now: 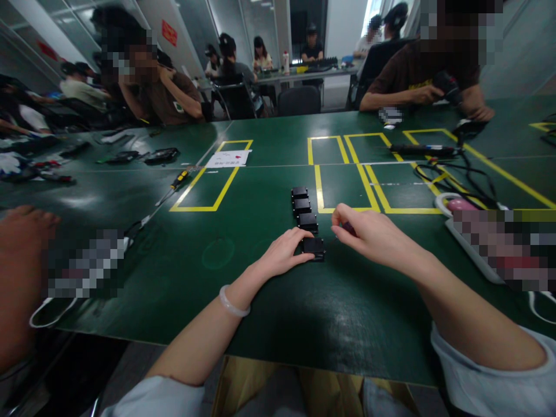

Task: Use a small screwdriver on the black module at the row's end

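A small black box-like part (313, 248) with little knobs at its corners lies on the green table. My left hand (284, 250) grips it from the left, thumb on the near side and fingers on the far side. Beyond it, similar black parts (307, 222) stand in a short row running away from me. To the right, my right hand (367, 231) is curled just above the table, apart from the row. Something small and dark (348, 229) shows between its fingers, too hidden to name.
Yellow tape rectangles (319, 188) mark the green table (260, 313). A yellow-black screwdriver (179, 180) and a paper sheet (228, 158) lie to the left. Black cables (469, 174) are at the right. Another person's arm (26, 278) reaches in at far left; people sit opposite.
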A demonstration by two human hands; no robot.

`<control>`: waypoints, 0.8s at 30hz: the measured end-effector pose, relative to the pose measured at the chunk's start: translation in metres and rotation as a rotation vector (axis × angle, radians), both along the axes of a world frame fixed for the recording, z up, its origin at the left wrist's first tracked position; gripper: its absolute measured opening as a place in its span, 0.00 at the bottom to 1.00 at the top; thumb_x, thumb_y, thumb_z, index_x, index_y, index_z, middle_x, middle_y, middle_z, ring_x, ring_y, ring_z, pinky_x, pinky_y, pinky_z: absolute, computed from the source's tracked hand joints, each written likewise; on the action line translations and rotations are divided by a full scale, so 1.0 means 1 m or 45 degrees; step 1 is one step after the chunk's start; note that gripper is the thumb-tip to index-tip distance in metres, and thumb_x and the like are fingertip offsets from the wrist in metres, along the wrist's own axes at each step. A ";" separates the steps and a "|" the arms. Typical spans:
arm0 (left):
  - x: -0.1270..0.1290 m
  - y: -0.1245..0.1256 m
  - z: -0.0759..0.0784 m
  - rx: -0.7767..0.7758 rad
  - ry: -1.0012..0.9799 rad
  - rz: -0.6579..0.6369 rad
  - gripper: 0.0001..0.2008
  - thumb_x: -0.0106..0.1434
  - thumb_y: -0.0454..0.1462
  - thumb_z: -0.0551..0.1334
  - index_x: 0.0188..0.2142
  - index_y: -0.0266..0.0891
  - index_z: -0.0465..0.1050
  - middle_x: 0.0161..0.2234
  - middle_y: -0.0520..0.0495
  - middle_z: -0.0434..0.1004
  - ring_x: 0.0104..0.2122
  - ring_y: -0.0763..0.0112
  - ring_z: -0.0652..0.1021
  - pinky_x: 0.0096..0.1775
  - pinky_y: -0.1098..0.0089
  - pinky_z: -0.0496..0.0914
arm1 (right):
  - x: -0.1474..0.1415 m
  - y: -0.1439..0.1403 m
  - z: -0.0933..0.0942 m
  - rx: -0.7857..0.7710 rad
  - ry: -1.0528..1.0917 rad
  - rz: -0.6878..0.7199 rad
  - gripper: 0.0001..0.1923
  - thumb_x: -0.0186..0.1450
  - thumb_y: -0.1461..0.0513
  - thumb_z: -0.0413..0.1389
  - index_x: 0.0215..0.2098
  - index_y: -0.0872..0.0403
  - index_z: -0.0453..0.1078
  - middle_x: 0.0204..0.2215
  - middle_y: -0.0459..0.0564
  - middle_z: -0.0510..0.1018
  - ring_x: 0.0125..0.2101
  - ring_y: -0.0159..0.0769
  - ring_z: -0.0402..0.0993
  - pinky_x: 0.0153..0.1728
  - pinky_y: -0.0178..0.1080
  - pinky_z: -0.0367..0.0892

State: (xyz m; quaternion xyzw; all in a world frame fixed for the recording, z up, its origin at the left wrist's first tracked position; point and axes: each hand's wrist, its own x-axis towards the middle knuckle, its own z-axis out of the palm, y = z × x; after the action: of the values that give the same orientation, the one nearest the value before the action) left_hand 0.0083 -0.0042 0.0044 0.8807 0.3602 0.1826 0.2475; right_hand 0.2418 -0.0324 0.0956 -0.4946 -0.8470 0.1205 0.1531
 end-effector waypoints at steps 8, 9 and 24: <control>0.000 -0.001 0.001 0.004 0.012 0.007 0.18 0.65 0.45 0.62 0.51 0.43 0.64 0.49 0.44 0.70 0.49 0.59 0.72 0.50 0.60 0.68 | -0.002 0.000 -0.004 0.027 -0.044 0.017 0.05 0.69 0.58 0.47 0.38 0.51 0.59 0.26 0.43 0.73 0.25 0.33 0.67 0.26 0.35 0.51; 0.001 -0.001 0.001 0.003 0.015 0.008 0.18 0.65 0.45 0.62 0.51 0.43 0.64 0.49 0.44 0.70 0.49 0.59 0.72 0.50 0.60 0.68 | -0.002 0.000 -0.005 0.030 -0.050 0.018 0.06 0.69 0.57 0.47 0.38 0.51 0.59 0.26 0.43 0.73 0.25 0.33 0.67 0.26 0.35 0.51; 0.000 -0.001 0.001 -0.009 0.020 0.011 0.18 0.65 0.45 0.62 0.51 0.43 0.65 0.49 0.44 0.70 0.49 0.58 0.72 0.50 0.59 0.68 | -0.001 0.004 -0.004 0.032 -0.046 -0.059 0.08 0.69 0.56 0.47 0.38 0.51 0.62 0.23 0.44 0.72 0.24 0.33 0.66 0.25 0.35 0.49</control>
State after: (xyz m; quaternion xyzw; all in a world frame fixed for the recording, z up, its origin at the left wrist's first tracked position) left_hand 0.0087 -0.0049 0.0056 0.8797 0.3666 0.1756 0.2468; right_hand 0.2412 -0.0280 0.0917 -0.5142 -0.8394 0.0975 0.1467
